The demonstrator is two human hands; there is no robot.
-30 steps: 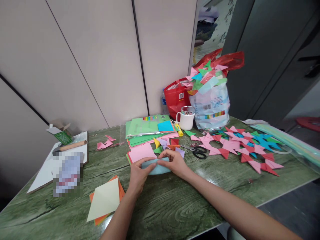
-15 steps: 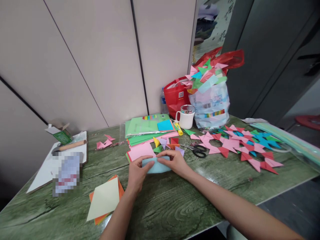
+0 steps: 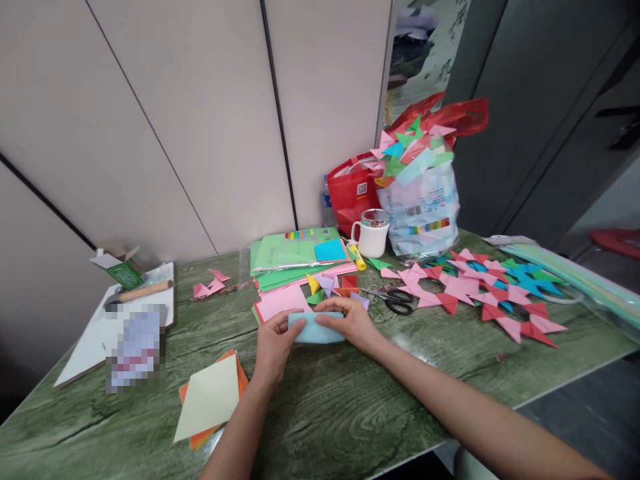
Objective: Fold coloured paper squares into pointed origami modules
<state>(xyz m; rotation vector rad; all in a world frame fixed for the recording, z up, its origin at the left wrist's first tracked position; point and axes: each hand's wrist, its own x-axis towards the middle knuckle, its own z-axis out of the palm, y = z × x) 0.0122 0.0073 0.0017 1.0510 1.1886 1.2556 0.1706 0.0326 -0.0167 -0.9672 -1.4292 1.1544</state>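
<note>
A light blue sheet of paper (image 3: 317, 331), folded over along its far edge, is held between my two hands above the table. My left hand (image 3: 275, 340) pinches its left end, thumb on the near face. At the right side my right hand (image 3: 356, 325) grips it, thumb and fingers on the fold. Just beyond lie pink paper sheets (image 3: 283, 303) and several small folded paper triangles (image 3: 316, 297) in yellow, green, orange and purple. Cream and orange paper squares (image 3: 210, 398) lie left of my left forearm.
Black-handled scissors (image 3: 399, 301) lie right of my hands, beside many pink and red folded paper pieces (image 3: 463, 288). A white mug (image 3: 373, 239), a red bag (image 3: 353, 193) and a full plastic bag (image 3: 423, 207) stand behind. At left are a white board (image 3: 87, 350) and a hammer (image 3: 145, 293).
The blue paper has shifted slightly right between my hands. My right hand has moved a little to the right along it, its fingers less bent; my left hand has barely moved.
</note>
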